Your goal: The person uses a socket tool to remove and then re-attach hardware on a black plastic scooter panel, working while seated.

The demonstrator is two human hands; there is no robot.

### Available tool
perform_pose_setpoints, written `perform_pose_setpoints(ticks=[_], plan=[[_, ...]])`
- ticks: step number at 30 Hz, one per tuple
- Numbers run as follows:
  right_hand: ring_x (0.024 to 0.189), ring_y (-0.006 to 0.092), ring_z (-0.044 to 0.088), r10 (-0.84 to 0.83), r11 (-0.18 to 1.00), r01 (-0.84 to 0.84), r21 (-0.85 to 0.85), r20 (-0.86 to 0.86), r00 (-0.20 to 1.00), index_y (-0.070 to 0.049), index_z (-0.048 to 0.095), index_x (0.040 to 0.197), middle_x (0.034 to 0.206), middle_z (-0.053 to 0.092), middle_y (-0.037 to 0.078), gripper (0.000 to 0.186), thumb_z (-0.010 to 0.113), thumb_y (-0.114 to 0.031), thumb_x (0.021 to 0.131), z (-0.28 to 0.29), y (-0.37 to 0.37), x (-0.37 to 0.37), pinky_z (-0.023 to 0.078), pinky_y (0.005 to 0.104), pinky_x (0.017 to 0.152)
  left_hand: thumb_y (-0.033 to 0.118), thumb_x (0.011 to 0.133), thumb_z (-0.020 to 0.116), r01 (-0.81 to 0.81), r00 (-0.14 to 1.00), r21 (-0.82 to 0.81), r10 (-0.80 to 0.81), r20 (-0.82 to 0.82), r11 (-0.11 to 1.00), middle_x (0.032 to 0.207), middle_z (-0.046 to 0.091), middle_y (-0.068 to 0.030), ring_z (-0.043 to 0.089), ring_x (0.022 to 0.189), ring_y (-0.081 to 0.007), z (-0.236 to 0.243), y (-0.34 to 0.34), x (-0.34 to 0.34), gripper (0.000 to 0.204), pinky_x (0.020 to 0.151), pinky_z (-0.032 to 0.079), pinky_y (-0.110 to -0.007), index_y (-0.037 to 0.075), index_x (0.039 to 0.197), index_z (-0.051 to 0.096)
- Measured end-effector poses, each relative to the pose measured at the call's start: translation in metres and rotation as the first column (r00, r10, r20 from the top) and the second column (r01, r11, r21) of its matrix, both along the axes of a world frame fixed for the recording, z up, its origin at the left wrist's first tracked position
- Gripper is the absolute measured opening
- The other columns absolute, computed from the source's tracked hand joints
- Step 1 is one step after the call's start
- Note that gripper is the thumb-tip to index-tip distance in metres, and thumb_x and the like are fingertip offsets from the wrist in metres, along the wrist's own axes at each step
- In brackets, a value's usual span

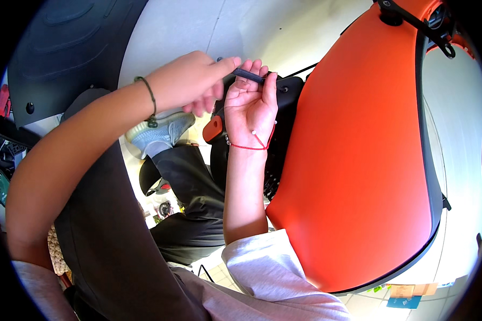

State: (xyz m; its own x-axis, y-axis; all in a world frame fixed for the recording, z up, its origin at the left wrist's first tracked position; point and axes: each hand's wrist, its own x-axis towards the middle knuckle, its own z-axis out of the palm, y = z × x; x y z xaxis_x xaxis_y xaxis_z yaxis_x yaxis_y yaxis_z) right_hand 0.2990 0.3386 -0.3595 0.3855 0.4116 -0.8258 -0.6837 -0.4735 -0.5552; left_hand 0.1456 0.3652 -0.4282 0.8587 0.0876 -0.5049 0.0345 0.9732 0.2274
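Note:
A slim dark bar (249,75), perhaps a tool handle, lies between my two hands. My left hand (190,83) reaches across from the left and pinches the bar's left end between thumb and fingers; its other fingers hang loosely curled. Palm up, my right hand (251,109) holds the other part of the bar with thumb and bent fingertips. Just beyond my right hand is a black part (289,91) with a round hole, beside a large glossy orange body panel (359,160). What the bar's far end touches is hidden by the fingers.
A black ridged panel (75,48) stands at upper left. My dark-trousered leg (107,198) and a grey-blue shoe (168,131) are below my hands. A small orange part (213,128) sits left of my right wrist. A black lever (420,24) juts out at upper right.

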Motion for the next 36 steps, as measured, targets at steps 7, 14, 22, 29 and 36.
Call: perform_pose_setpoints(ticks=[7, 14, 22, 29, 36], plan=[[0.105, 0.019, 0.056, 0.017, 1.0, -0.017, 0.02, -0.006, 1.0, -0.007, 0.053, 0.105, 0.109, 0.06, 0.006, 0.027, 0.05, -0.032, 0.096, -0.003, 0.0, -0.003, 0.048, 0.0318, 0.073, 0.041, 0.092, 0.054, -0.301, 0.937, -0.419, 0.347, 0.036, 0.857, 0.079, 0.058, -0.0024, 0.051, 0.059, -0.0063, 0.003, -0.001, 0.007, 0.041, 0.053, 0.04, -0.018, 0.001, 0.087, 0.058], [0.099, 0.0179, 0.059, 0.012, 1.0, -0.01, 0.027, -0.07, 0.997, -0.008, 0.057, 0.102, 0.104, 0.063, 0.005, 0.025, 0.05, -0.031, 0.095, -0.006, -0.004, 0.01, 0.047, 0.0335, 0.073, 0.032, 0.093, 0.052, -0.286, 0.954, -0.094, 0.292, 0.062, 0.954, 0.068, 0.055, -0.0016, 0.05, 0.053, -0.0067, -0.007, -0.002, 0.012, 0.032, 0.047, 0.039, -0.019, 0.003, 0.081, 0.059], [0.093, 0.0161, 0.06, -0.011, 1.0, 0.011, 0.016, -0.037, 0.999, -0.007, 0.058, 0.099, 0.096, 0.064, 0.004, 0.024, 0.049, -0.029, 0.096, -0.008, -0.006, 0.006, 0.047, 0.0286, 0.068, 0.031, 0.091, 0.055, -0.196, 0.954, -0.118, 0.217, 0.206, 0.973, 0.063, 0.054, -0.0012, 0.048, 0.049, -0.0067, -0.018, 0.001, 0.004, 0.032, 0.045, 0.038, -0.02, 0.002, 0.076, 0.057], [0.096, 0.0168, 0.059, 0.04, 0.999, -0.04, -0.009, -0.018, 0.999, -0.008, 0.058, 0.099, 0.1, 0.064, 0.003, 0.028, 0.052, -0.035, 0.094, -0.004, -0.005, 0.003, 0.049, 0.0342, 0.082, 0.028, 0.089, 0.059, -0.271, 0.962, 0.41, 0.226, 0.154, 0.871, 0.064, 0.049, 0.001, 0.044, 0.06, -0.0073, -0.022, -0.004, 0.014, 0.027, 0.054, 0.036, -0.024, 0.003, 0.08, 0.055], [0.101, 0.0181, 0.056, 0.044, 0.999, -0.044, 0.005, 0.036, 0.998, -0.011, 0.056, 0.095, 0.098, 0.061, 0.002, 0.023, 0.055, -0.034, 0.093, -0.01, -0.011, -0.012, 0.045, 0.0338, 0.087, 0.025, 0.087, 0.062, -0.309, 0.949, 0.63, 0.271, 0.158, 0.712, 0.066, 0.043, 0.0025, 0.038, 0.06, -0.0076, -0.036, -0.017, 0.018, 0.023, 0.054, 0.032, -0.024, 0.004, 0.087, 0.053]])
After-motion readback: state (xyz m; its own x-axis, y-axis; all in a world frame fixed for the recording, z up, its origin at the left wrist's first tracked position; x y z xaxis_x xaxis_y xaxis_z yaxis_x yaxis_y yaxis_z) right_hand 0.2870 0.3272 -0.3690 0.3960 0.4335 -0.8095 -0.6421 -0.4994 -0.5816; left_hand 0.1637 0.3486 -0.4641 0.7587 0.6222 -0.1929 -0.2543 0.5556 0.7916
